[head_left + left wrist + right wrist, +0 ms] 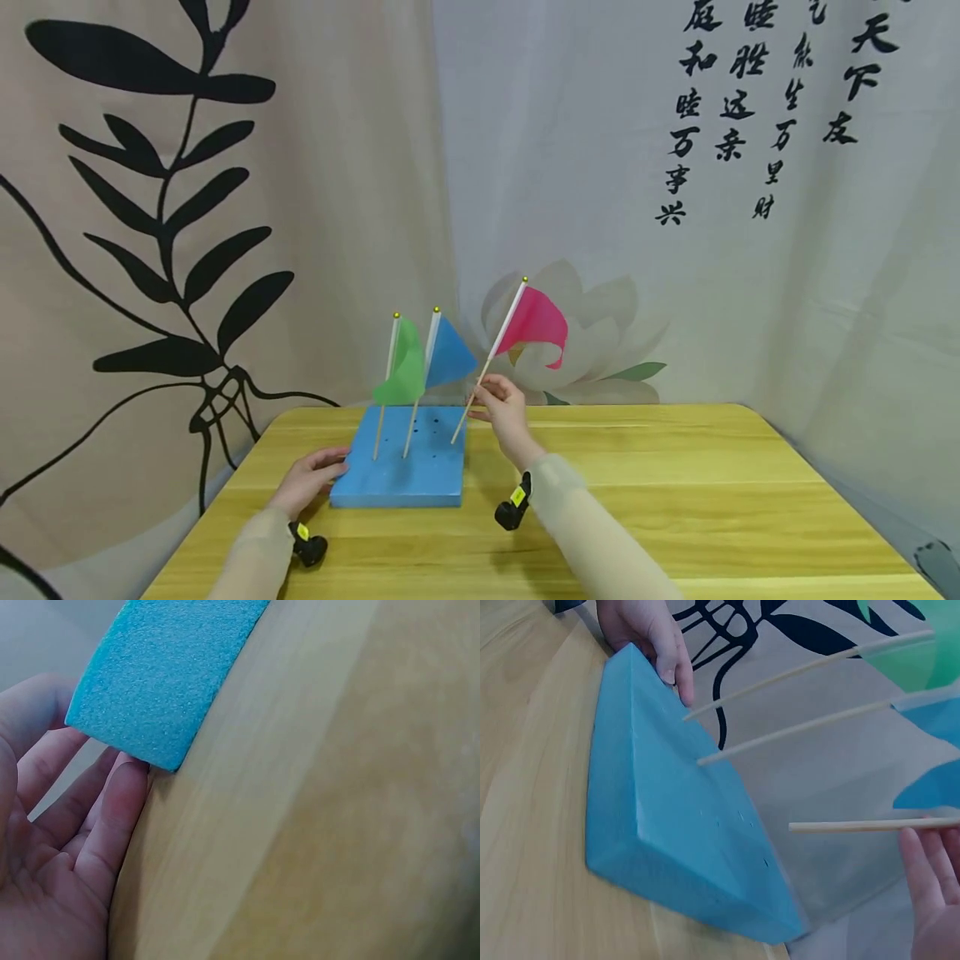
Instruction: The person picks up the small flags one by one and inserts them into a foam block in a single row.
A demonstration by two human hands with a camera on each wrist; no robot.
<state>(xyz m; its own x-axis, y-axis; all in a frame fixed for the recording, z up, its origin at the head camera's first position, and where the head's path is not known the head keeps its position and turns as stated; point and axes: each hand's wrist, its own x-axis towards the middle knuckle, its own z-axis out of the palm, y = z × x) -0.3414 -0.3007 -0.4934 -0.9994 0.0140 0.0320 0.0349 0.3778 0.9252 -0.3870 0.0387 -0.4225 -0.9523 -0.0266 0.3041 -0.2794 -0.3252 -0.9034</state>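
R hand (501, 406): pinches pink flag (534, 325) stick, tip just off foam block (401, 468) (not in).
L hand (311, 478): fingers straight, touching block's left edge.
Green flag (403, 364), blue flag (446, 354): stuck in block, between hands.

The blue foam block (401, 475) sits near the far left corner of the bench (675, 500), and the green flag (403, 367) and blue flag (448, 354) stand upright in it close together, leaving only a narrow gap between their sticks. The pink flag (534, 325) leans out toward the right above the block's right edge, its stick tip clear of the foam. The left hand (309, 479) closes off the block's left side, and the right hand (504, 412) stands just beside its far right corner. The bench's right half and near edge lie open, bounded by the curtain (750, 292) behind.
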